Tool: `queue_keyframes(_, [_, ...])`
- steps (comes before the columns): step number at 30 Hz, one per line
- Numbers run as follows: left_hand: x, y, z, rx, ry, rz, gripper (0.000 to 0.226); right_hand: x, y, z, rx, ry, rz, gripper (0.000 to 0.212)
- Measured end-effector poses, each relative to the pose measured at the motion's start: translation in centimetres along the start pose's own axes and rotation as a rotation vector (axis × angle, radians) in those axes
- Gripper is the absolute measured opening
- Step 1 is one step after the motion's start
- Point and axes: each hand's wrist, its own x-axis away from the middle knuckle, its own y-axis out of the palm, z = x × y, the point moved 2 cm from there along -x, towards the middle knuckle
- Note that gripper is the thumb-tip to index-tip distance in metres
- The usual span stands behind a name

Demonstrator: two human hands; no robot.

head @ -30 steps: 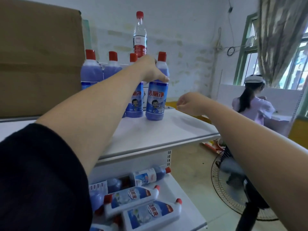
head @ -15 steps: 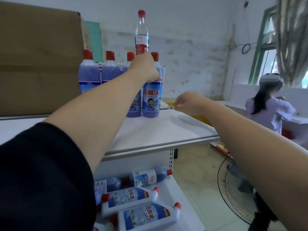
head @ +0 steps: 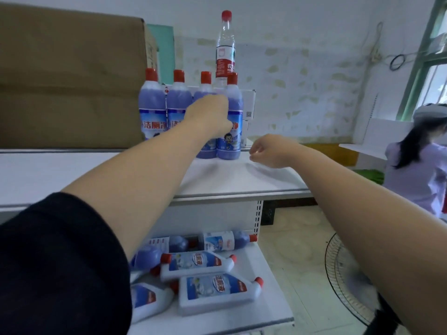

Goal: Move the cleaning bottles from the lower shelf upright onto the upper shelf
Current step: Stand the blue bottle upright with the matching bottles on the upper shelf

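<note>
Four purple cleaning bottles with red caps stand upright in a row at the back of the white upper shelf (head: pixel 242 180). My left hand (head: pixel 210 114) reaches in front of the third one, its fingers curled against the body of the rightmost purple bottle (head: pixel 233 139), which stands on the shelf. My right hand (head: pixel 268 151) hovers just right of that bottle, loosely curled and holding nothing. On the lower shelf (head: pixel 273 310) several bottles lie on their sides, among them a white flat bottle (head: pixel 219 290) and a round purple bottle (head: pixel 225 241). My left arm hides some of them.
A large cardboard box (head: pixel 72 81) fills the upper shelf's left back. A tall clear water bottle (head: pixel 225 44) stands behind the row. A floor fan (head: pixel 350 274) sits on the floor at the right, and a seated person (head: pixel 416 170) is beyond it.
My left hand slid from the rightmost bottle's neck down to its body, and the bottle now stands in line with the row. My right hand stayed near the same spot.
</note>
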Motion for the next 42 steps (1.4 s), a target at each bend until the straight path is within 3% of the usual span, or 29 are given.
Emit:
queue_keyframes(2, [2.2, -0.2, -0.9, -0.043, -0.011, -0.134, 0.014, 0.5, 0.4, -1.1, 0.008, -0.036, -0.013, 0.035])
queue_keyframes(10, [11.5, -3.1, -7.7, -0.205, -0.247, -0.352, 0.038, 2.0, 1.9, -8.8, 0.021, -0.251, -0.024, 0.031])
queue_keyframes(24, [31.6, -18.0, -24.7, -0.299, -0.6, -0.324, 0.045, 9.3, 5.6, -37.2, -0.21, -0.608, -0.072, 0.03])
queue_keyframes(34, [49.4, -29.0, -39.9, -0.375, -0.806, -0.311, 0.045, 18.2, 11.2, -61.3, -0.227, -0.78, -0.173, 0.035])
queue_keyframes(42, [59.9, -33.5, -48.8, -0.356, -0.955, -0.33, 0.044, 21.8, 17.8, -76.1, -0.186, -0.902, -0.28, 0.029])
